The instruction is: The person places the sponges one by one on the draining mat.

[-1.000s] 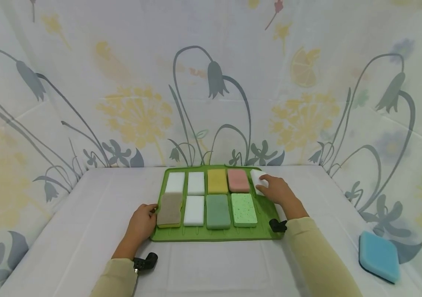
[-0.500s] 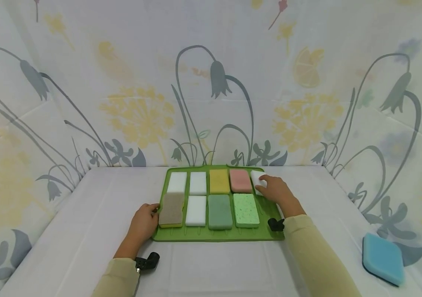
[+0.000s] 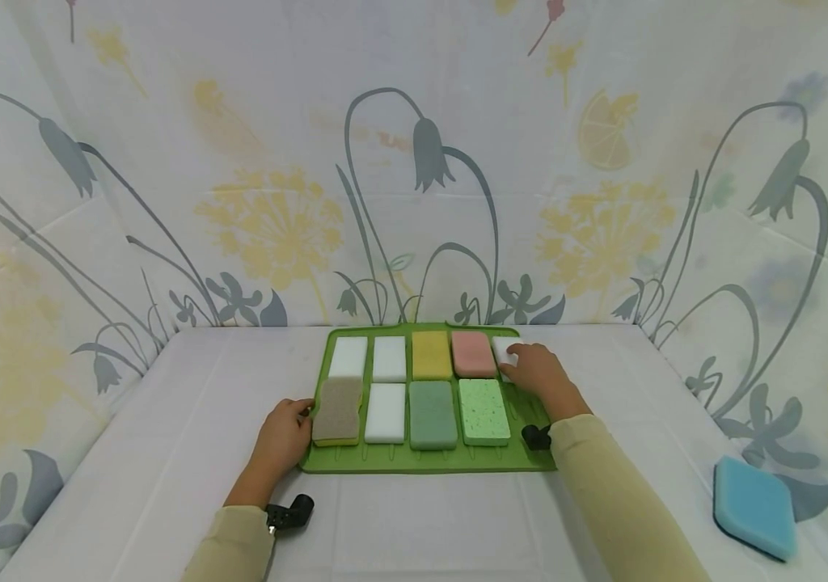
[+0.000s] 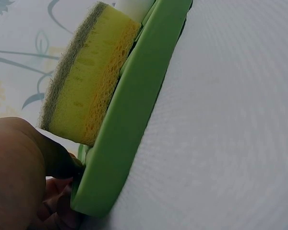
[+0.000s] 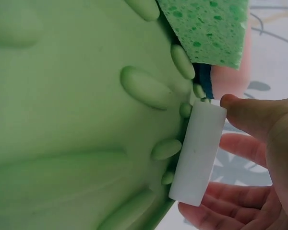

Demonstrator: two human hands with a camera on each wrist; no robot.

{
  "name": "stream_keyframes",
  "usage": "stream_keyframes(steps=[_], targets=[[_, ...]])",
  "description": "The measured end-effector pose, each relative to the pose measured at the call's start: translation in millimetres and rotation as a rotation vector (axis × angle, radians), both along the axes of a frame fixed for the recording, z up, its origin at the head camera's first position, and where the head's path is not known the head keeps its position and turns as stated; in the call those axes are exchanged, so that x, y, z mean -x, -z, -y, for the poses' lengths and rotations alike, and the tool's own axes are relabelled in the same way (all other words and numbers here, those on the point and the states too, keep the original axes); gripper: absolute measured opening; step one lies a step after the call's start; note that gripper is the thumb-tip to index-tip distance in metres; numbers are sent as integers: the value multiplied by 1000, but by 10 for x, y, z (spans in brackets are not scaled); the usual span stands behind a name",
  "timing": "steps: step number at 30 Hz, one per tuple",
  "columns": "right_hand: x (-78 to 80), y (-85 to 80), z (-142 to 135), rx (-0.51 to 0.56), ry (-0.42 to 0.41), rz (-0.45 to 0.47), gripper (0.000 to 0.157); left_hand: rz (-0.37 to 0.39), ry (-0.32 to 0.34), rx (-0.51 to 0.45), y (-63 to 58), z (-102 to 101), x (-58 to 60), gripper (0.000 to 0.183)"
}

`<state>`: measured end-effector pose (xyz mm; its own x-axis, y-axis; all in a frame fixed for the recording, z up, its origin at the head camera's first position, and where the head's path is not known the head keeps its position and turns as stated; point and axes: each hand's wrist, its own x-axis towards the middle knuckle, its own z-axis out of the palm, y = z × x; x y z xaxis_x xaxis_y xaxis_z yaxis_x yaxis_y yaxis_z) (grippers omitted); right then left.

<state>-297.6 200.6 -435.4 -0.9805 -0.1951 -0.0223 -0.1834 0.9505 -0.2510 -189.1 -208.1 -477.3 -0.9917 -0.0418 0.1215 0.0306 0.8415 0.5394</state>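
Note:
My left hand grips the left edge of a green draining tray; the left wrist view shows the thumb at its corner and fingers curled below. Beside the thumb lies a yellow scouring sponge with a grey-brown scrub side up. At the tray's back right corner, my right hand holds a white sponge by its ends, thumb at one and fingers at the other. The sponge is down against the tray's raised ribs. A pink sponge and a speckled light green sponge sit close by.
Two rows of sponges fill the tray, among them a yellow sponge, a dark green sponge and several white ones. A blue sponge lies on the white tablecloth at the right. Patterned fabric hangs behind.
The right hand and wrist have shifted slightly left, with the white sponge settled at the same corner. The left hand stays on the tray edge; the head view has turned a little left.

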Motion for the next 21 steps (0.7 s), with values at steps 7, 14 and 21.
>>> stream_keyframes(steps=[7,14,21], targets=[[-11,-17,21,-43,-1,-2,48,-8,1,0,7,1,12,35],[-16,5,19,-19,-4,-6,45,-3,1,-2,-20,-7,-8,35],[-24,9,27,-9,18,-12,46,-14,7,-3,-18,-4,-18,34]])
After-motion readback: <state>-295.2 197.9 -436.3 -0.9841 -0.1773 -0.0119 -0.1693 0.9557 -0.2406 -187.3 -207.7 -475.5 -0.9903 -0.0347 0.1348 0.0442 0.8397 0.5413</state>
